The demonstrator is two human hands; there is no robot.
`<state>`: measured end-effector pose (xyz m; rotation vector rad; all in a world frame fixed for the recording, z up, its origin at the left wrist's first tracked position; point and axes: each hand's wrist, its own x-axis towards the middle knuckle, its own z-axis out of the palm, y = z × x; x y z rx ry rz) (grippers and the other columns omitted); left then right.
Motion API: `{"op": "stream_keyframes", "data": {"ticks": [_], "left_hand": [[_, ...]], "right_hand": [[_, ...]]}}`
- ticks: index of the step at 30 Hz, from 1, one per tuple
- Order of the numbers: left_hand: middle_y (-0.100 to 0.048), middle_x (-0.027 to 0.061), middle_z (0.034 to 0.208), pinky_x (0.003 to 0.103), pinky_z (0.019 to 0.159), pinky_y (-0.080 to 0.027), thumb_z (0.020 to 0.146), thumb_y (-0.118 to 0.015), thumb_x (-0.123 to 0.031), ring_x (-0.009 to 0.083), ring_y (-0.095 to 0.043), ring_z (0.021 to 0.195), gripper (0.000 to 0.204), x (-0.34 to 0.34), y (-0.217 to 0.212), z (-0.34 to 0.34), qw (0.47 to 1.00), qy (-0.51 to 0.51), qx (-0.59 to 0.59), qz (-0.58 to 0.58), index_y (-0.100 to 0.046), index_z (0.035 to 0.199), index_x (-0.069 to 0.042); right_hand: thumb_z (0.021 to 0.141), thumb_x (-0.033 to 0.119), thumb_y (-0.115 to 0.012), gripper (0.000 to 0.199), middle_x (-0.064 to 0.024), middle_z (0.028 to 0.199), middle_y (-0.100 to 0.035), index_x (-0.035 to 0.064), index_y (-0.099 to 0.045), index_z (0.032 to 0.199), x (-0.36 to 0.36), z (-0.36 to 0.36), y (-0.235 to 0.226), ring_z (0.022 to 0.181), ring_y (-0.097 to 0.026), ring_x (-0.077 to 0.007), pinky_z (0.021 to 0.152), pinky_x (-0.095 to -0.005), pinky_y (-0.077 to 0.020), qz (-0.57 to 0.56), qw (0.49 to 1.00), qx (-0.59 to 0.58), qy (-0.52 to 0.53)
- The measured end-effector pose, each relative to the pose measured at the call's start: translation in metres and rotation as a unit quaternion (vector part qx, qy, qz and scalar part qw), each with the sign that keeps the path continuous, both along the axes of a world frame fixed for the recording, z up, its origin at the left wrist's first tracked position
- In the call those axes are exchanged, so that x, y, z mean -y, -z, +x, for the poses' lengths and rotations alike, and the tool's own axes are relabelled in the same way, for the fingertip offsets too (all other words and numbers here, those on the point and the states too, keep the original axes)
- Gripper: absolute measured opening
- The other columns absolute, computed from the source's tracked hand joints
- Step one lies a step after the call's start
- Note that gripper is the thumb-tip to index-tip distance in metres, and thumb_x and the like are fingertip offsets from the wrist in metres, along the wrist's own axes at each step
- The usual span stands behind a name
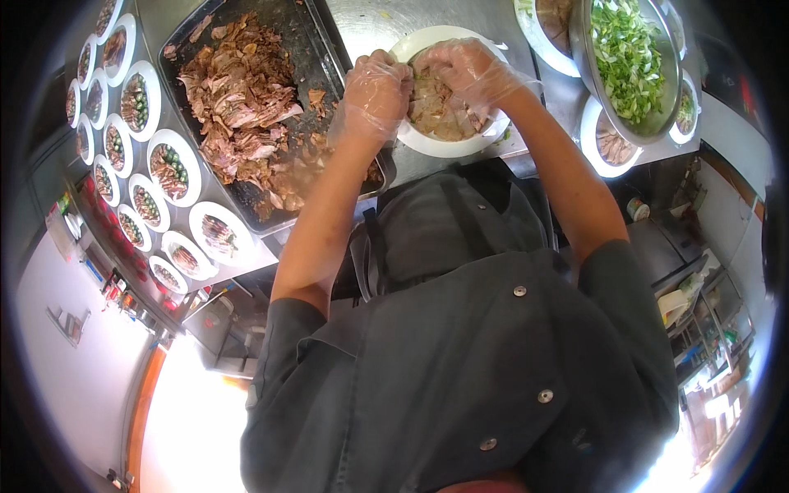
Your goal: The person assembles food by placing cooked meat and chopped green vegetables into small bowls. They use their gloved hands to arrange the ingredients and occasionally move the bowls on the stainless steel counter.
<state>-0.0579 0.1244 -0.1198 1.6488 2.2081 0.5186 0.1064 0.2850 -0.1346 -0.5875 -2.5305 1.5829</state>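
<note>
A white wide-rimmed dish (436,148) filled with pale brown sliced meat (444,107) sits on the metal counter in front of me. My left hand (378,94), in a clear plastic glove, is curled closed at the dish's left rim. Whatever its fingers may hold is hidden. My right hand (472,70), gloved the same way, reaches over the far right of the dish. Its bent fingers are together on the meat, and what they grip cannot be made out.
On the left, a dark oven tray (316,62) carries a heap of shredded cooked meat (238,107). Several white plates (174,168) of food stand beyond it. At right, a steel bowl (670,94) of chopped greens (625,62) overlaps white dishes of meat (612,148).
</note>
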Motion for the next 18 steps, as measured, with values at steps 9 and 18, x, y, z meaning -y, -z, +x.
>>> {"op": "stream_keyframes", "data": {"ticks": [9, 18], "left_hand": [[-0.078, 0.0164, 0.110, 0.045, 0.092, -0.060, 0.099, -0.074, -0.014, 0.0386, -0.075, 0.099, 0.019, 0.006, -0.004, 0.008, 0.982, -0.072, 0.166, 0.055, -0.082, 0.116, -0.009], [-0.078, 0.0168, 0.114, 0.048, 0.090, -0.060, 0.103, -0.071, -0.025, 0.0382, -0.074, 0.109, 0.026, 0.030, -0.019, 0.028, 0.983, -0.079, 0.148, -0.071, -0.077, 0.125, -0.013]], "right_hand": [[0.107, 0.027, -0.062, 0.032, -0.0218, 0.120, -0.078, 0.0024, -0.078, 0.122, -0.004, 0.014, -0.020, 0.110, -0.075, -0.0395, 0.099, -0.0452, -0.0579, 0.189, 0.979, 0.067, 0.039], [0.103, 0.026, -0.065, 0.030, -0.0239, 0.114, -0.078, 0.0021, -0.079, 0.116, 0.004, 0.035, 0.027, 0.108, -0.074, -0.0416, 0.098, -0.0473, -0.0577, 0.305, 0.944, 0.047, 0.117]]}}
